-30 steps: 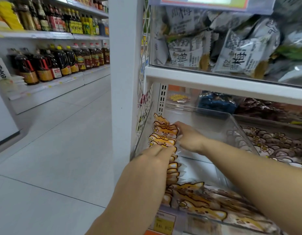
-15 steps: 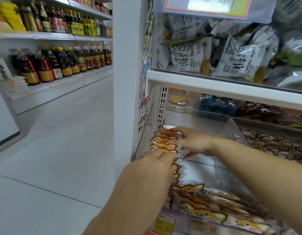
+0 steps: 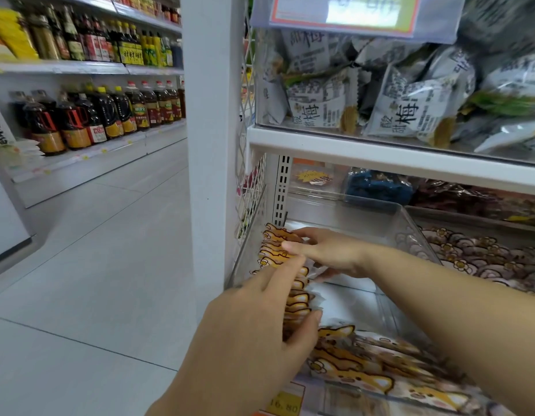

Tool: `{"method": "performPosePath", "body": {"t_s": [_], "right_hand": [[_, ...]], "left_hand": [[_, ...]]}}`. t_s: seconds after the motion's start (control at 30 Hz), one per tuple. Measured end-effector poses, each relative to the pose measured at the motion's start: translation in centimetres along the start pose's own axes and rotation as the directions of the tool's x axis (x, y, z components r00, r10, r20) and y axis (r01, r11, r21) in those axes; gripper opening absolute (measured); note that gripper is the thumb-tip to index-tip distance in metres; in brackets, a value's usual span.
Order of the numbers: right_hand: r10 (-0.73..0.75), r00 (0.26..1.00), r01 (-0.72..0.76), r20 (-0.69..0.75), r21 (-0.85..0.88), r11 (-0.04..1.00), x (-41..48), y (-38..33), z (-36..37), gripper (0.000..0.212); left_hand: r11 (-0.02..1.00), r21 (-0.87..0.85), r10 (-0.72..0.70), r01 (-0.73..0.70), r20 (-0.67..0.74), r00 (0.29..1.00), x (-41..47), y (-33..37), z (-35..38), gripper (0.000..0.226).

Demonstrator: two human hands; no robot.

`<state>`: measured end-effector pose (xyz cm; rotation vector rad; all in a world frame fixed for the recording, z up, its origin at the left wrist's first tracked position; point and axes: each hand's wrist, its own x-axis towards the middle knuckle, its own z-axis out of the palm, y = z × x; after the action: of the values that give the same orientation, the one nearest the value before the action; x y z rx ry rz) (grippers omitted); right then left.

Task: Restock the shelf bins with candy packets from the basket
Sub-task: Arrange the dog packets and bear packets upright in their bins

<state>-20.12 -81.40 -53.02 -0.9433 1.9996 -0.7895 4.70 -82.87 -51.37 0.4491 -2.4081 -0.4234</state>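
Observation:
A clear plastic shelf bin (image 3: 410,223) holds a row of orange cartoon-dog candy packets (image 3: 275,244) standing on edge along its left wall. My right hand (image 3: 329,253) reaches in from the right, its straight fingers laid on the far packets. My left hand (image 3: 260,328) covers the near end of the row, thumb and fingers curled round those packets. More dog packets (image 3: 365,364) lie flat at the bin's front. The basket is out of view.
A white post (image 3: 212,130) stands just left of the bin. The shelf above (image 3: 380,151) carries grey plum snack bags. A neighbouring bin (image 3: 485,256) of pink packets sits to the right. Oil bottles (image 3: 95,115) line the shelves across the aisle.
My right hand has slid forward along the packet row and spread its fingers over it. My left hand has closed in on the near packets. The view moved slightly closer.

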Motion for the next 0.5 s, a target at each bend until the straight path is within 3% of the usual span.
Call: {"method": "performPosePath", "body": {"t_s": [0.13, 0.23, 0.37, 0.5], "right_hand": [[0.044, 0.999, -0.043, 0.028, -0.017, 0.999, -0.3, -0.3, 0.4, 0.082], [0.007, 1.0, -0.006, -0.018, 0.057, 0.998, 0.2, -0.1, 1.1, 0.08], [-0.015, 0.998, 0.018, -0.068, 0.031, 0.999, 0.3, -0.2, 1.1, 0.075], [0.005, 0.999, -0.006, -0.046, -0.016, 1.0, 0.6, 0.0, 1.0, 0.097]], "left_hand": [[1.0, 0.014, 0.021, -0.02, -0.02, 1.0, -0.1, -0.2, 0.5, 0.057], [1.0, -0.005, 0.024, -0.024, -0.008, 1.0, -0.2, -0.2, 0.4, 0.055], [0.999, 0.03, 0.041, -0.04, -0.041, 0.998, 0.0, -0.5, 0.9, 0.053], [0.999, 0.02, 0.039, -0.039, -0.037, 0.999, -0.1, -0.5, 1.0, 0.051]]}}
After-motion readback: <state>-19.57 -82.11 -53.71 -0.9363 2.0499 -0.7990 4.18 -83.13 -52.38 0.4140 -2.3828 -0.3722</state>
